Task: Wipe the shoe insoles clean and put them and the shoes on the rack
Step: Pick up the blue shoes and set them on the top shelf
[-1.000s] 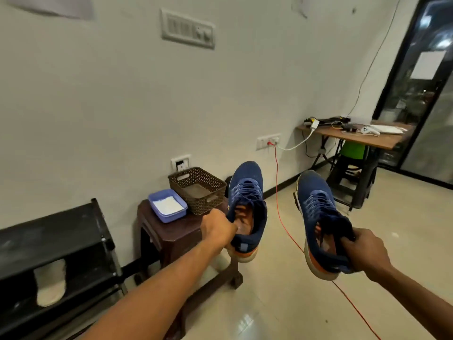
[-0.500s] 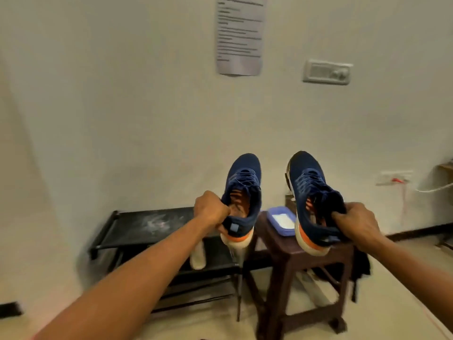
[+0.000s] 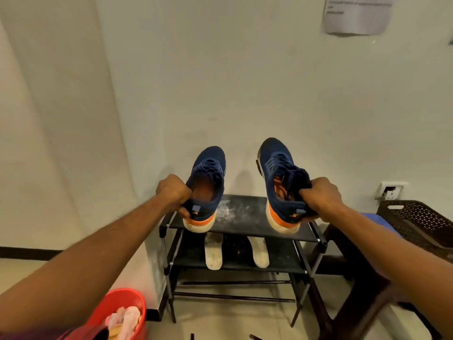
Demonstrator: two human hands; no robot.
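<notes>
The black rack (image 3: 245, 217) stands against the wall. Above its top shelf are the left shoe (image 3: 208, 182) and right shoe (image 3: 277, 173) — both blue. Two white insoles (image 3: 213, 253) lie one shelf down. The left hand (image 3: 172, 192) and right hand (image 3: 321, 200) each grip a heel.

The rack (image 3: 242, 217) stands against the wall (image 3: 220, 82). Above its top, the left hand (image 3: 172, 192) holds the left shoe (image 3: 208, 185) and the right hand (image 3: 321, 200) the right shoe (image 3: 279, 182), side by side. Two insoles (image 3: 213, 253) lie side by side on the shelf below. Right of the rack stands a stool (image 3: 348, 253) bearing a basket (image 3: 416, 222); a bucket (image 3: 122, 294) sits front left.
</notes>
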